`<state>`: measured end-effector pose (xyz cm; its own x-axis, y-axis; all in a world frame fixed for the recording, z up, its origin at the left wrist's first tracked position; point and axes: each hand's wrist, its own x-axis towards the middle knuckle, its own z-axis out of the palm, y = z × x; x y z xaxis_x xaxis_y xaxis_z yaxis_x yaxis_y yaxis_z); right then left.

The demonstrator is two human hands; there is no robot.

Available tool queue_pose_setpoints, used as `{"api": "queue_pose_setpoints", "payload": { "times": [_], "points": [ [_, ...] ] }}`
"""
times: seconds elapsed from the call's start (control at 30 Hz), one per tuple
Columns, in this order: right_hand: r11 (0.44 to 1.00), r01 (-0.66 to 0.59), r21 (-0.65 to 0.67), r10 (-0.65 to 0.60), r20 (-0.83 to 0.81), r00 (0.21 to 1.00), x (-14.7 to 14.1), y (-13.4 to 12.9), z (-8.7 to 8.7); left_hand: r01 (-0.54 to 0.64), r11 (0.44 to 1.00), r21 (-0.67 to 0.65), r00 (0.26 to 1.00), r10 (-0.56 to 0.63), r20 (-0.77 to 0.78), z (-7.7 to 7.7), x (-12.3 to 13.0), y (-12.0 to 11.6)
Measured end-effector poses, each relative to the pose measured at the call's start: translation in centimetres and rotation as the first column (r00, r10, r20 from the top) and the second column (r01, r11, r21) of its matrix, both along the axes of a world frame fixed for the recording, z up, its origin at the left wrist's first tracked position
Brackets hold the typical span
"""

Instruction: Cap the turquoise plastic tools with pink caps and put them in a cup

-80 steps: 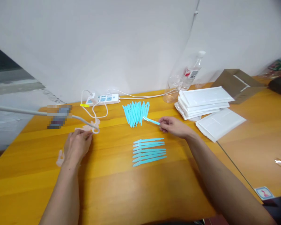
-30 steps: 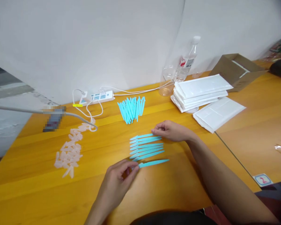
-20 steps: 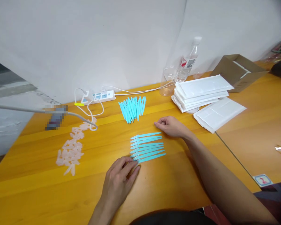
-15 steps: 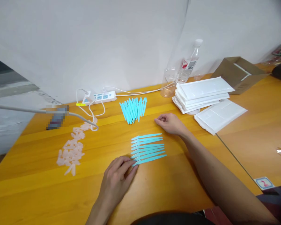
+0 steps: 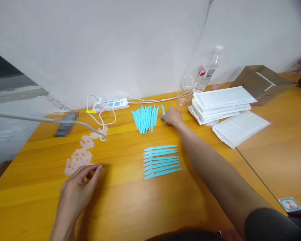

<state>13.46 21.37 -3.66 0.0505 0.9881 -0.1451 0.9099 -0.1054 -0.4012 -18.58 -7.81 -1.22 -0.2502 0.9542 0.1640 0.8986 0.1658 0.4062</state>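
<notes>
Over the lower edge of a pile of pale pink translucent caps [image 5: 82,154], my left hand [image 5: 76,189] hovers with thumb and forefinger tips together. Whether anything small is between them I cannot make out. My right hand [image 5: 173,117] reaches to the back and pinches a single turquoise eyebrow razor [image 5: 163,109], its lower part hidden by the fingers. Just left of it lies a heap of similar turquoise razors [image 5: 144,119]. Closer to me, several razors lie in a neat row [image 5: 162,163], stacked one below another with their angled heads to the left.
Behind the caps are a blurred phone [image 5: 65,124], a power strip [image 5: 115,104] and a loose white cable [image 5: 104,132]. At the right stand a stack of white padded envelopes [image 5: 223,98], a plastic bottle [image 5: 208,72], a clear jar [image 5: 187,90] and an open cardboard box [image 5: 245,82].
My left hand has left the row of razors and moved left to the caps. My right hand has moved back beside the heap, where a separate razor now shows at its fingers.
</notes>
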Motion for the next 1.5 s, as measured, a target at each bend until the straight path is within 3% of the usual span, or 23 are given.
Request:
{"api": "queue_pose_setpoints", "payload": {
  "times": [0.17,0.27,0.33,0.43,0.57,0.87,0.97,1.03,1.13,1.2,1.3,1.5],
  "points": [
    [0.995,-0.022,-0.098,0.019,-0.035,0.999,4.0,-0.9,1.2,-0.103,0.992,-0.067,0.994,0.101,-0.03,0.5,-2.7,0.2],
    [0.993,-0.104,-0.05,0.09,-0.24,0.967,6.5,-2.8,1.5,-0.211,0.968,-0.136,0.975,0.198,-0.104,1.0,-5.5,0.1],
    [0.98,-0.192,-0.052,0.147,-0.464,0.874,7.7,-4.4,1.4,-0.266,0.947,-0.18,0.956,0.236,-0.174,1.0,-7.1,0.1],
    [0.939,-0.336,-0.067,0.208,-0.668,0.715,8.4,-7.0,1.2,-0.197,0.949,-0.246,0.967,0.147,-0.208,0.6,-8.2,0.5],
    [0.885,-0.463,-0.051,0.312,-0.674,0.67,7.6,-9.4,1.2,-0.068,0.946,-0.317,0.982,0.008,-0.188,-0.4,-7.4,1.8],
    [0.858,-0.512,0.044,0.446,-0.558,0.7,6.2,-10.8,1.1,-0.004,0.972,-0.236,0.971,-0.053,-0.235,-0.7,-5.9,3.2],
    [0.847,-0.526,0.077,0.481,-0.533,0.696,5.9,-11.1,1.4,0.104,0.989,-0.106,0.986,-0.116,-0.122,-0.5,-4.1,3.5],
    [0.839,-0.537,0.087,0.496,-0.529,0.689,5.6,-11.4,1.7,0.154,0.986,-0.062,0.987,-0.15,0.062,-0.1,-1.3,4.2],
    [0.827,-0.554,0.091,0.509,-0.539,0.671,5.1,-11.8,2.1,0.225,0.973,-0.05,0.905,-0.19,0.38,0.3,4.1,5.8],
    [0.822,-0.562,0.093,0.517,-0.538,0.666,4.9,-12.1,2.1,0.254,0.967,0.0,0.853,-0.223,0.472,0.3,7.3,7.0],
    [0.819,-0.567,0.085,0.521,-0.524,0.674,4.8,-12.3,2.1,0.242,0.967,0.074,0.845,-0.248,0.474,0.0,9.9,8.0],
    [0.805,-0.587,0.089,0.543,-0.508,0.668,4.7,-12.3,2.2,0.288,0.943,0.167,0.878,-0.33,0.347,-0.8,11.1,8.0]
  ]
}}
